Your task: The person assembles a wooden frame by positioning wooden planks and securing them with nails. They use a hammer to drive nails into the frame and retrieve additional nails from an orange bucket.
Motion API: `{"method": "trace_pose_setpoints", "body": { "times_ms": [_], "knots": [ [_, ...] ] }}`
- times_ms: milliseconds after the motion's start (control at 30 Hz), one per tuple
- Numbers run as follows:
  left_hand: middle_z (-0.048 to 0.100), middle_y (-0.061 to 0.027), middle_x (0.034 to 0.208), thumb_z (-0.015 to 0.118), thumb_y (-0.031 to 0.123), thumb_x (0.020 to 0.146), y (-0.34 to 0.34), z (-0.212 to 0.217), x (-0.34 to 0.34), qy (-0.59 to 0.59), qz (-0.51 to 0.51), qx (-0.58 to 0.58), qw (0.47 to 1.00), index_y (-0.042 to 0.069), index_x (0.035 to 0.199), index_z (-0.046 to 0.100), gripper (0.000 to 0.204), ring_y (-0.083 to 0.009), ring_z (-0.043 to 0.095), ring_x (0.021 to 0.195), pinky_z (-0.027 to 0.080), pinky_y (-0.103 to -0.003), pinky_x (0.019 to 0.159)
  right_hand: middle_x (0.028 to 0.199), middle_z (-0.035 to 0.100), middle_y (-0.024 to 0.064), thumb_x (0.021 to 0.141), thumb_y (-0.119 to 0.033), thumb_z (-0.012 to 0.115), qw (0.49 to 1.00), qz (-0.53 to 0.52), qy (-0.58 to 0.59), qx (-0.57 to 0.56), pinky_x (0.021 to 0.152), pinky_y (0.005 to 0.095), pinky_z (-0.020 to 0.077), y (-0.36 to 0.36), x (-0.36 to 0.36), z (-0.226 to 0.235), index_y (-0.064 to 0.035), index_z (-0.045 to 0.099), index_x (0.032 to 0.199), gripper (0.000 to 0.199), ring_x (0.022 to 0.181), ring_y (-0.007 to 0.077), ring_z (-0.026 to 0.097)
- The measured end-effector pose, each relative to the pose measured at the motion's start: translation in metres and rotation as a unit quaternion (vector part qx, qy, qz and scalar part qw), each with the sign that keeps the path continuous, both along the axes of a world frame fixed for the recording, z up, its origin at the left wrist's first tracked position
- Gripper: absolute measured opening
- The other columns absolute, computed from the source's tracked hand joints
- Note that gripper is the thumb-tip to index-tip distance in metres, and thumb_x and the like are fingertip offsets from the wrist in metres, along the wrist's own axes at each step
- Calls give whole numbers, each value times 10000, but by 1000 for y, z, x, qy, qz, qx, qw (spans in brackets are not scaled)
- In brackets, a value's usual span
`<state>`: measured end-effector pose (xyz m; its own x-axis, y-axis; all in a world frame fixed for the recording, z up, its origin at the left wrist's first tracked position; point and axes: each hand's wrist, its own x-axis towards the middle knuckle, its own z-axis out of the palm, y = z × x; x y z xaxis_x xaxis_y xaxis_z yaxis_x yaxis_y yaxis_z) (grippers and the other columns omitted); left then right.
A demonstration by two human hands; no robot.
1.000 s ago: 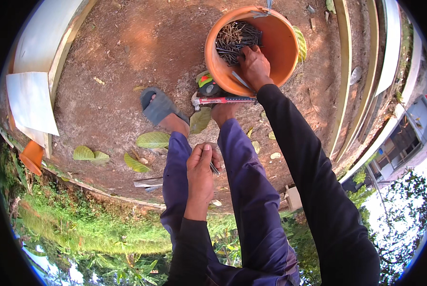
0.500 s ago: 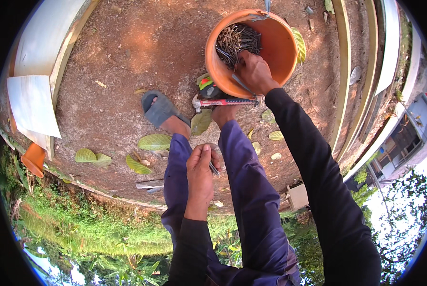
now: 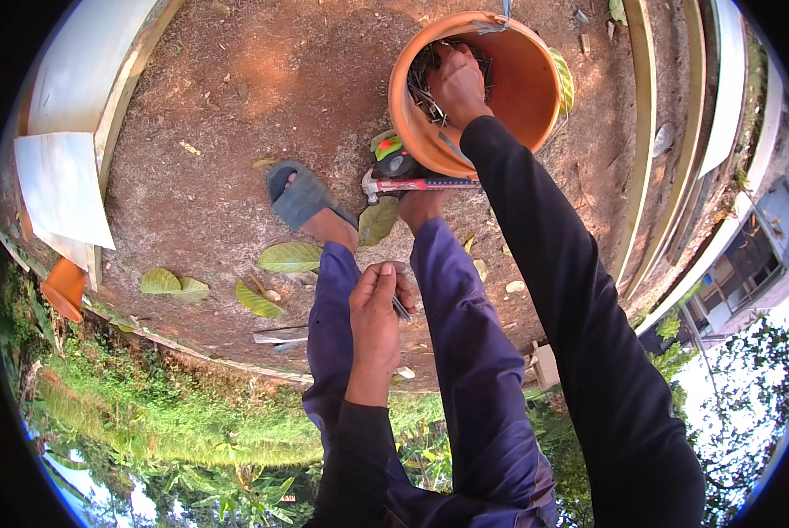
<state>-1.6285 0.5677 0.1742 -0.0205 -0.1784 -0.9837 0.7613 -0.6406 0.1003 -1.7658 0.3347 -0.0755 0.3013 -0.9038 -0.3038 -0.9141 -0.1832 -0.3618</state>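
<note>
An orange bucket (image 3: 522, 79) stands tilted toward me on the dirt, with a heap of nails (image 3: 423, 92) in its left side. My right hand (image 3: 458, 85) is down inside it on the heap, its fingertips hidden among the nails, so I cannot see whether any are gripped. Lower down, over my legs, my left hand (image 3: 377, 304) is closed, with a few nails (image 3: 401, 308) sticking out beside its fingers. Just below the bucket lies a hammer (image 3: 421, 185) with a red and dark handle. A black and lime-green tape measure (image 3: 392, 157) sits between hammer and bucket.
My sandalled foot (image 3: 302, 198) rests left of the hammer. Wooden boards (image 3: 645, 132) run along the right, and pale panels (image 3: 64, 189) stand at the left. A smaller orange bucket (image 3: 63, 289) lies at the lower left. Large leaves (image 3: 289, 257) are scattered on the ground.
My right hand has moved up and left, deeper over the nail heap in the bucket. My left hand stays closed in nearly the same place. The whole view has shifted slightly.
</note>
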Motion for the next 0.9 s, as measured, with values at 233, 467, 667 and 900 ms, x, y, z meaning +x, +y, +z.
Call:
{"method": "trace_pose_setpoints", "body": {
  "times_ms": [233, 467, 667, 900],
  "knots": [
    [583, -8, 843, 557, 260, 1056, 0, 1, 1, 7, 8, 5, 1000, 45, 1078, 636, 230, -124, 545, 712, 459, -295, 653, 1180, 660, 203, 882, -244, 661, 998, -41, 2, 46, 973, 456, 509, 4, -4, 12, -84, 700, 1127, 296, 1118, 386, 624],
    [591, -5, 850, 560, 264, 1055, -3, 0, 2, 1, 17, 3, 1000, 45, 1085, 636, 234, -119, 553, 715, 464, -297, 661, 944, 684, 147, 929, -309, 695, 962, -143, -129, 194, 860, 388, 509, -9, -10, 33, -26, 721, 1069, 317, 916, 251, 661],
    [610, -16, 873, 558, 272, 1055, 1, -4, 3, 5, 29, -14, 999, 47, 1083, 626, 237, -127, 588, 751, 493, -308, 690, 737, 608, -28, 940, -237, 726, 796, -354, -308, 382, 624, 236, 425, -13, -22, 82, -60, 707, 876, 189, 688, 46, 531],
    [653, -49, 908, 545, 267, 1067, -11, 2, 8, 25, 102, -5, 994, 16, 1090, 639, 269, -152, 642, 806, 515, -309, 729, 716, 624, -45, 936, -216, 745, 702, -283, -279, 591, 604, 209, 418, 24, -9, 188, -93, 705, 820, 173, 647, 40, 548]
  ]
}}
